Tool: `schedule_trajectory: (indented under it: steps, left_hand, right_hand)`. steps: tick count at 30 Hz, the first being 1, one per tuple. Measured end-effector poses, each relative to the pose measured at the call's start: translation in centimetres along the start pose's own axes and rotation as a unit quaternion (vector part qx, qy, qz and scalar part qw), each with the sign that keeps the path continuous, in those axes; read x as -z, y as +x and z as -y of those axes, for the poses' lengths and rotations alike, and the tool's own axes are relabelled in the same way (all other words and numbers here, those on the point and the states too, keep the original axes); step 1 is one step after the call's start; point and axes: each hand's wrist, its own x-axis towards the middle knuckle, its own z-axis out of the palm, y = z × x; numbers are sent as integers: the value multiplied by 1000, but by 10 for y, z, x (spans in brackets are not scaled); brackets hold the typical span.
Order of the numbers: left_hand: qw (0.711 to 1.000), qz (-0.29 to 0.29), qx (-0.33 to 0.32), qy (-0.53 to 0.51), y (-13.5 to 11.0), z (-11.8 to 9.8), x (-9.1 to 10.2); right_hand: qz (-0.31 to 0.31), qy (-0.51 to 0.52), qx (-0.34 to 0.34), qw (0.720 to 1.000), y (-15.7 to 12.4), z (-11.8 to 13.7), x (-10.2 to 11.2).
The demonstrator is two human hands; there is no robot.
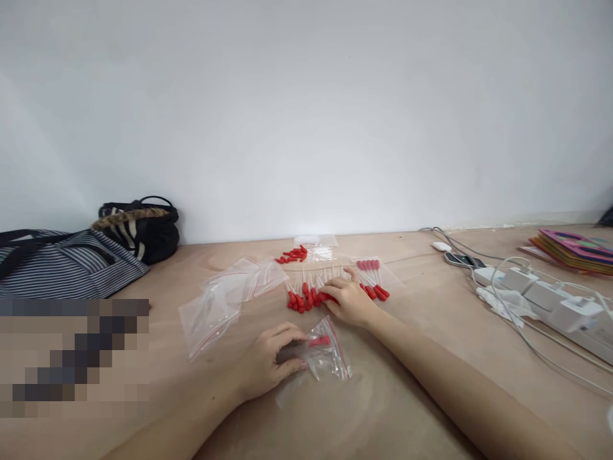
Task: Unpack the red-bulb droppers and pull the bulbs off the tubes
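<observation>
My left hand [268, 363] grips the open mouth of a small clear zip bag [330, 358] lying on the tan table; a red-bulbed dropper shows inside it. My right hand [351, 299] rests fingers down on a row of clear droppers with red bulbs [306, 295], pinching at one of them. More droppers [373, 276] lie just right of that hand, and a loose heap of red bulbs [293, 254] sits further back.
Several empty zip bags [225, 297] lie to the left. A striped bag [62, 265] and a black bag [143, 227] stand at the far left. On the right are a power strip with chargers and cables [550, 297], a phone [462, 259] and colourful books [575, 250].
</observation>
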Motion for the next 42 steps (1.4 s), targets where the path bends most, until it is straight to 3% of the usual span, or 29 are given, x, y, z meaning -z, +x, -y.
schedule_trajectory:
  steps: [9,14,25,29,33,35,38,40,42]
  left_hand:
    - [1000,-4,-4,5,-1,0,0]
    - [1000,-5,-7,1,0,0,0]
    - [1000,-7,-7,-5,1,0,-1]
    - [1000,-16,-1,-2,-1,3,-1]
    - [999,-4,36,-2,-1,-1,6]
    - [997,1,72,5,-1,-4,10]
    - [988,3,154,17,-2,-10,15]
    - [979,11,199,32,-3,-13,18]
    - [974,40,216,48,-3,-16,21]
  right_hand:
    - [-26,93,-93,991,-32,7,23]
    - [40,181,-95,978,-55,17,32]
    - [110,166,-94,975,-45,41,15]
    - [55,178,-105,977,-46,42,18]
    - [11,228,-127,965,-50,27,32]
    - [-19,278,-162,947,-52,11,38]
    - [-105,385,-210,893,-54,-18,42]
    - [-181,395,-245,867,-55,-36,42]
    - [-241,348,-270,865,-55,-49,38]
